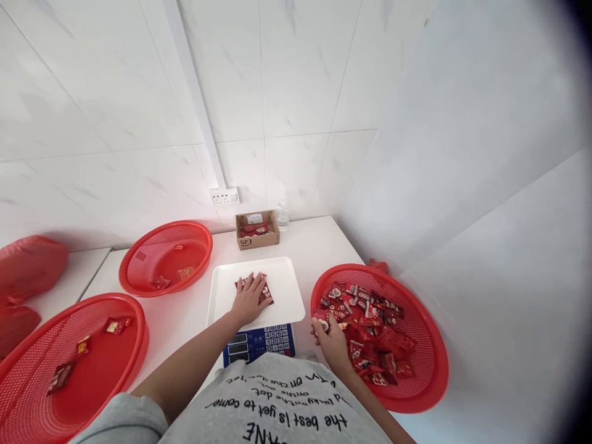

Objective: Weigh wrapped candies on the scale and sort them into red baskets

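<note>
White-tiled walls back a white table [185,311], where small red packets [267,293] lie on the white tray [287,277] of a scale [259,342]; they look light, thin and slippery, foil that crumples, best pinched at a sealed edge. The left hand [248,299] lies flat on them, fingers spread, while the right hand [332,342] curls shut around a single packet [322,322] at the near left of the heap of packets [377,330] in the red basket [430,370] on the right.

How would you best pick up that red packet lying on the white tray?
I'd pinch the packet by its right edge, coming from the right and above: it lies flat on the white tray, and the left hand covers its other side.
</note>
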The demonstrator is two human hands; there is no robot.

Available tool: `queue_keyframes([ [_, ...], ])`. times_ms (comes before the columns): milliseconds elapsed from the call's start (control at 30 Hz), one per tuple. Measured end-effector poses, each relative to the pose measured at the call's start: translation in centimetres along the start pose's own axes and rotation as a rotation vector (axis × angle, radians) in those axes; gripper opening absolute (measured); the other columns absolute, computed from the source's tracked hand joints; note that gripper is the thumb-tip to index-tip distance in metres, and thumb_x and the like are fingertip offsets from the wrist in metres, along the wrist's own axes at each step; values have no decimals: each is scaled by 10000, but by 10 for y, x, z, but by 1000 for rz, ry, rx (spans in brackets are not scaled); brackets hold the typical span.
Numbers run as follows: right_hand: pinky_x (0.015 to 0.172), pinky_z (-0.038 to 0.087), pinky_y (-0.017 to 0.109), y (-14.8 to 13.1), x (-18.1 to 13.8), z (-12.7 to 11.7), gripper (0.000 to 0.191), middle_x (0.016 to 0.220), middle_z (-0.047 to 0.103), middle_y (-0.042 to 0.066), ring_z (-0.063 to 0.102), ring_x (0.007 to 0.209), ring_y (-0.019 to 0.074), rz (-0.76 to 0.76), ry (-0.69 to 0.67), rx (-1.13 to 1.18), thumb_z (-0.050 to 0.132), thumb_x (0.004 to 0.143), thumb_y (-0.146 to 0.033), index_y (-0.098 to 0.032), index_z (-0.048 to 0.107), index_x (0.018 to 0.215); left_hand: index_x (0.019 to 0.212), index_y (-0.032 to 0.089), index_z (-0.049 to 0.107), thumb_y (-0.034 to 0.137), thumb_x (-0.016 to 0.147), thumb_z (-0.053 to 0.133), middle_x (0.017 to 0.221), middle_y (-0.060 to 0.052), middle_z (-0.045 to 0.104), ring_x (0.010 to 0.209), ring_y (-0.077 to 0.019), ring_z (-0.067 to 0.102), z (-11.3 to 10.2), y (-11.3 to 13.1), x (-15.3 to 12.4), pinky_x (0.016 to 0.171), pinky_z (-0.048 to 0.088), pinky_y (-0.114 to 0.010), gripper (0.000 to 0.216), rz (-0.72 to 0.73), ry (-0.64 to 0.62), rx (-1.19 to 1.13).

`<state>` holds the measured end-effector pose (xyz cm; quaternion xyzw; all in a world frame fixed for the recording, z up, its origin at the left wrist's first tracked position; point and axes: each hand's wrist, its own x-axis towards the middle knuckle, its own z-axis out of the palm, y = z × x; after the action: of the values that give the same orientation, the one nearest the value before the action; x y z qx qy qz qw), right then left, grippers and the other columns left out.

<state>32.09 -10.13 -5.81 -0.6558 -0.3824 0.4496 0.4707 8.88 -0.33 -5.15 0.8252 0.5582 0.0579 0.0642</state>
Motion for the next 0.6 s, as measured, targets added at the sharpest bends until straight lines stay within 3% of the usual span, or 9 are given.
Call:
queue_keyframes([
  [300, 426, 446, 242, -4, -1, 0, 383, 599, 609, -6, 568, 505, 149, 29, -16, 9, 547, 679, -569, -206, 466, 776, 1402, 262, 189, 437, 826, 428, 1475, -41, 212, 1355, -252, 127, -11, -12, -10, 1085, 77, -488, 648, 116, -61, -79],
  [367, 426, 446, 244, -3, 0, 0, 390, 600, 608, -7, 568, 506, 150, 27, -17, 9, 546, 675, -576, -208, 464, 776, 1409, 244, 154, 444, 832, 414, 1483, -75, 176, 1359, -252, 101, -13, -9, -10, 1076, 87, -504, 664, 37, -4, -106],
  [467, 418, 444, 244, -3, 0, 0, 393, 598, 602, -9, 562, 495, 147, 23, -12, 9, 546, 670, -578, -206, 461, 766, 1410, 173, 145, 502, 845, 351, 1477, -149, 152, 1356, -286, 90, -9, 1, -7, 1050, 134, -538, 686, -205, 82, -147],
  [600, 415, 448, 241, -3, 1, 1, 378, 620, 605, 0, 579, 533, 157, 15, -7, 22, 553, 672, -561, -207, 456, 762, 1401, 161, 199, 539, 847, 308, 1469, -177, 161, 1345, -334, 109, -1, 12, 0, 1028, 160, -561, 679, -354, 46, -144],
])
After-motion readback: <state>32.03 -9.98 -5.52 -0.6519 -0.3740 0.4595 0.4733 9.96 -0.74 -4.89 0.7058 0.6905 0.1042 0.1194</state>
